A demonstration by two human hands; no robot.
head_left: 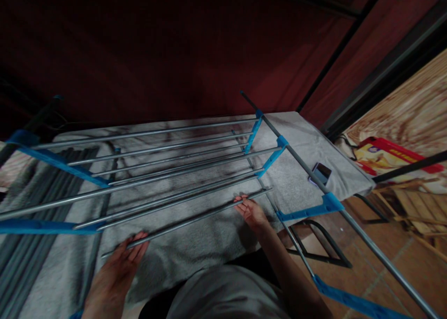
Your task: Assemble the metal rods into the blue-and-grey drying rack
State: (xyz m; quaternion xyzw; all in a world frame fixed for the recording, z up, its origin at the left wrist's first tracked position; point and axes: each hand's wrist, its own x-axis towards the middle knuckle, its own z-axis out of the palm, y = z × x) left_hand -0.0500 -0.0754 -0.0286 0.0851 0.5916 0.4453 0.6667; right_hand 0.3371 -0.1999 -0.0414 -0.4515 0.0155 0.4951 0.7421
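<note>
A thin grey metal tube (pixel 190 220) lies slantwise in both my hands, low over the grey cloth. Its near-left end is gripped by my left hand (pixel 120 263), fingers bent around it from below. Toward the other end, my right hand (pixel 249 212) holds it between thumb and fingers. Just beyond is a rack frame of grey tubes joined by blue plastic brackets (pixel 310 212). Several crossbars (pixel 167 144) run between the left bracket (pixel 63 163) and the right bracket (pixel 270 160). The held tube's right end is close to a slanted side tube; whether they touch I cannot tell.
Several loose grey tubes (pixel 38 207) lie along the left of the cloth-covered table (pixel 303 128). A phone (pixel 320 173) rests on the right side. At far right are a red and yellow package (pixel 391 156) and a wooden slatted piece (pixel 419 207). A dark red curtain (pixel 157 53) hangs behind.
</note>
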